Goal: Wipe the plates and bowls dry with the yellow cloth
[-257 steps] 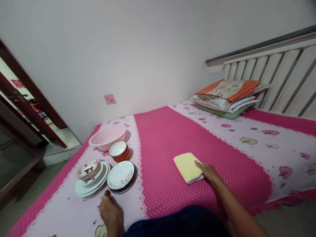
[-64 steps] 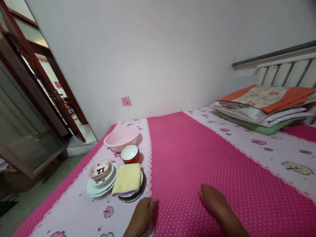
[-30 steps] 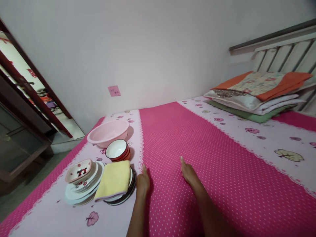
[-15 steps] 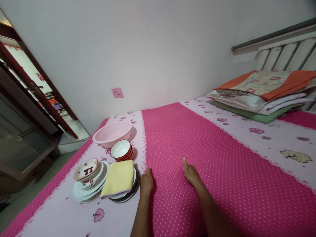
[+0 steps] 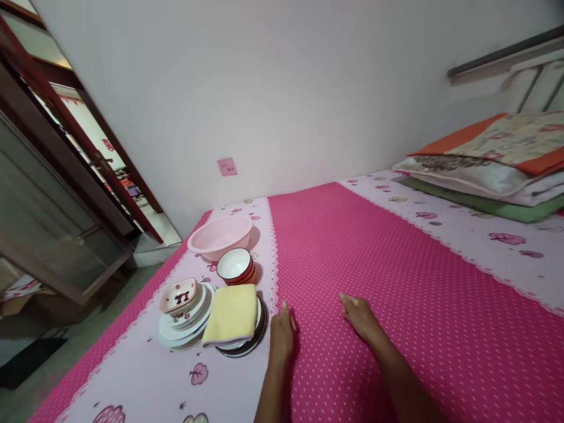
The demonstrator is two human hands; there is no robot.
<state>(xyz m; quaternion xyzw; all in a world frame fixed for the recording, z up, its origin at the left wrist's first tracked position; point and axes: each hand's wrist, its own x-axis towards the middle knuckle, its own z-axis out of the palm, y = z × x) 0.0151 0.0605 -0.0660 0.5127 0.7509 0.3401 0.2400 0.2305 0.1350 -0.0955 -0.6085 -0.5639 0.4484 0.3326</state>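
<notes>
My left hand (image 5: 282, 333) is low over the pink dotted cloth, just right of the plates; its fingers are apart and loosely bent, with nothing in them. Farther right, my right hand (image 5: 360, 314) is also empty, its fingers loosely bent and pointing forward. Nearest the left hand is a folded yellow cloth (image 5: 232, 314) lying on a stack of dark-rimmed plates (image 5: 261, 335). A square patterned bowl (image 5: 178, 295) sits on a stack of white plates (image 5: 174, 336) to its left. Behind them stand stacked red bowls with white insides (image 5: 235, 265) and a pink basin (image 5: 220, 236).
The patterned pink-and-white cloth (image 5: 326, 247) spreads up to a white wall (image 5: 308, 94) carrying a pink note (image 5: 227, 167). Folded bedding (image 5: 489, 167) is piled at the right, beside a radiator (image 5: 541, 88). At the left, a glazed door (image 5: 48, 217) stands near a doorway.
The view has swung left, so the dishes and bedding appear farther right. Both hands have stayed over the cloth, with their fingers slightly more bent. The dishes have not moved on the cloth.
</notes>
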